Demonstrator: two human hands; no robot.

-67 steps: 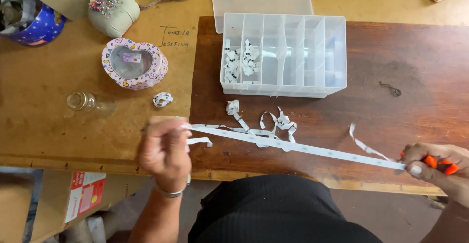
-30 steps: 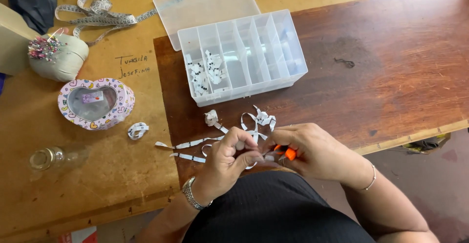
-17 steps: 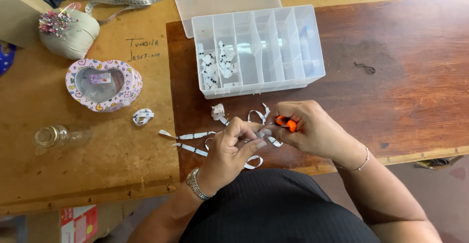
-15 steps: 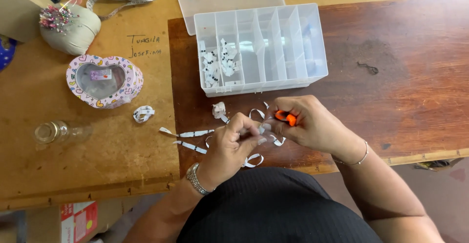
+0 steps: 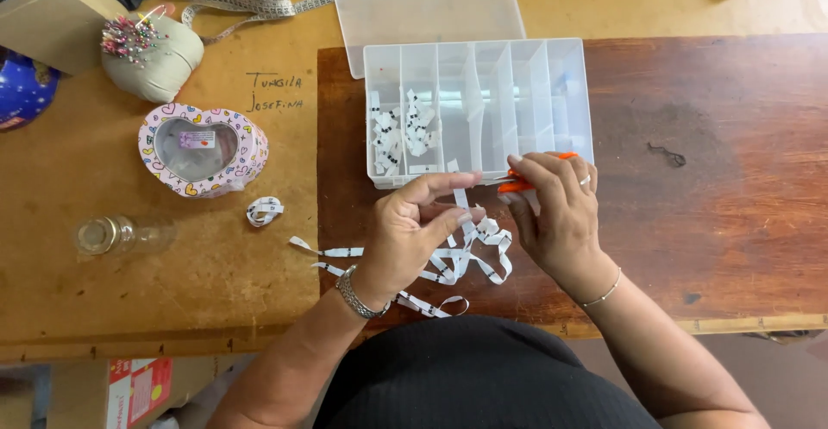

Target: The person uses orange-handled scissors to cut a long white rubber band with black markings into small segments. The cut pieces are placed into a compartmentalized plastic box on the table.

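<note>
Left hand (image 5: pixel 412 231) pinched white printed tape (image 5: pixel 461 256) taut near the organizer box (image 5: pixel 479 110). Right hand (image 5: pixel 556 213), at 3 o'clock, fingers closed on orange scissors (image 5: pixel 517 183). Cut pieces (image 5: pixel 398 131) filled two compartments; much tape remained uncut.

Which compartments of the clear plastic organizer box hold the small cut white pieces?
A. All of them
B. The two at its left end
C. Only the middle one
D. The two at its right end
B: in the clear organizer box, the cut white pieces lie only in the two leftmost compartments; the others look bare.
</note>
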